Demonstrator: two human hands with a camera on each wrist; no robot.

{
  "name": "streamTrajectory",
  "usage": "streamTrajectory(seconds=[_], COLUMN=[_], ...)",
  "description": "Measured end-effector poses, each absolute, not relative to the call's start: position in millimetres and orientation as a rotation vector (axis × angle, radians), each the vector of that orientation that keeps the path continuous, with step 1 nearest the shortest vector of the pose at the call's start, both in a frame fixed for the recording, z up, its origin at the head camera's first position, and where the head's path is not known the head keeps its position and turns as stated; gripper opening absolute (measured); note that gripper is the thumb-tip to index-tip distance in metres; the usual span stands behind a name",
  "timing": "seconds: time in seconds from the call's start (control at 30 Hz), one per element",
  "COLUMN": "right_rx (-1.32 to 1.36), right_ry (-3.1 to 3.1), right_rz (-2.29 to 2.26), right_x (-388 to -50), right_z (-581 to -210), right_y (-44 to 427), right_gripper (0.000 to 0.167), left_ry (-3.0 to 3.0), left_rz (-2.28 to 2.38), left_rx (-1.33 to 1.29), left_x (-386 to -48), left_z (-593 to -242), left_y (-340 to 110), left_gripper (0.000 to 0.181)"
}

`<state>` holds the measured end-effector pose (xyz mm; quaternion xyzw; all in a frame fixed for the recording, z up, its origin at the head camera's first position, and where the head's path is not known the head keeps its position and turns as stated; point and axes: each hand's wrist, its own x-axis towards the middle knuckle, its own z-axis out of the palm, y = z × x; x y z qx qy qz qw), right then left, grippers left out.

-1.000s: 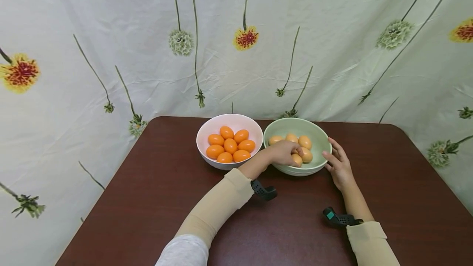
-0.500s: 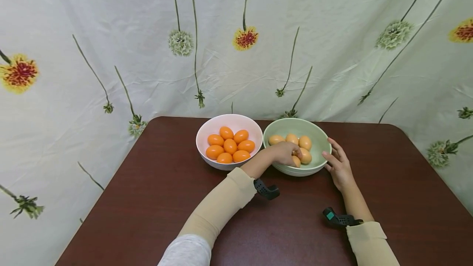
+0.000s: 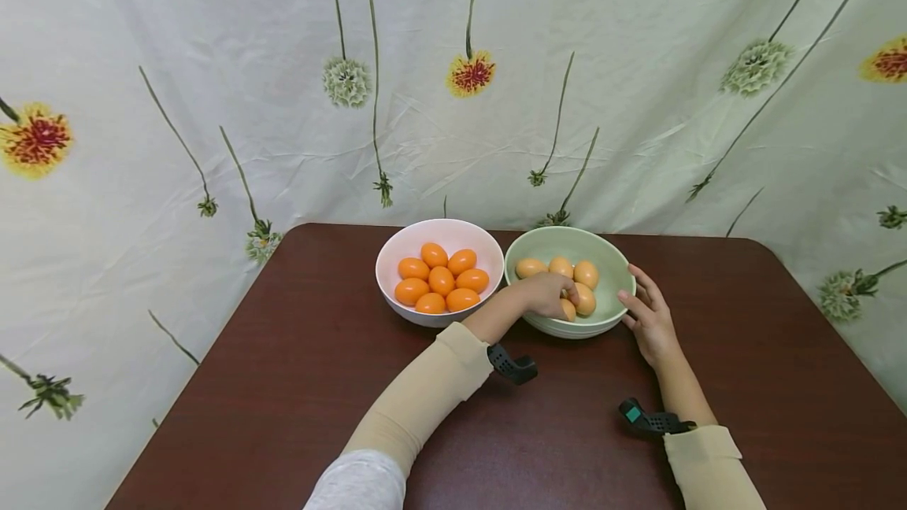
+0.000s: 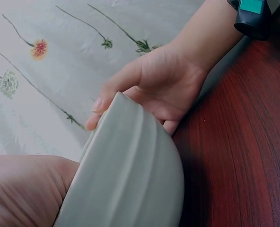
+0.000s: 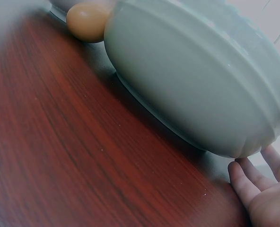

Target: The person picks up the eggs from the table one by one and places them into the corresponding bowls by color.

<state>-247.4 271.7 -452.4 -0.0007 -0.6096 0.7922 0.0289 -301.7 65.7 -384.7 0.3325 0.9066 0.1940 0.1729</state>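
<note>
In the head view, my left hand point(image 3: 547, 295) reaches over the near-left rim of the green bowl point(image 3: 609, 254). Its curled fingers pinch a brown egg point(image 3: 568, 309) at the front, part of which they cover. Several other brown eggs point(image 3: 585, 274) lie in the bowl. At the right side, my right hand point(image 3: 650, 321) grips the rim, thumb on top and fingers against the outer wall. The left wrist view shows the right hand point(image 4: 163, 80) on the bowl point(image 4: 135, 161) and the back of the left hand point(image 4: 26, 189), whose fingertips are hidden.
A pink bowl point(image 3: 489, 246) of several orange eggs point(image 3: 442, 281) stands left of the green bowl. In the right wrist view, one brown egg point(image 5: 88, 22) is outside the green bowl, against its wall; its support is unclear. The dark red table point(image 3: 298, 368) meets a flowered cloth point(image 3: 269, 85) behind.
The left forearm and wrist have shifted slightly right. The eggs near the left fingers have moved a little, and more of the leftmost brown egg shows. The right hand stays on the rim.
</note>
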Motion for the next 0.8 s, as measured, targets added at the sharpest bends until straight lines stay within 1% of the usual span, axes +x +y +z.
streamTrajectory(seconds=[0.53,0.67,0.8], right_rx=[0.032,0.034,0.047], right_ry=[-1.866,-1.866,-1.862], right_rz=[2.44,2.433,2.433], right_x=[-246,-246,-246], right_z=[-453,-453,-453], right_y=[272,272,272], right_gripper=[0.049,0.049,0.049], left_ry=[2.747,2.797,2.834], left_rz=[0.721,0.815,1.038], left_rx=[1.022,1.067,1.142], left_x=[-293,-288,-286], left_z=[-395,-396,-403], left_y=[60,58,55], left_gripper=[0.029,0.029,0.026])
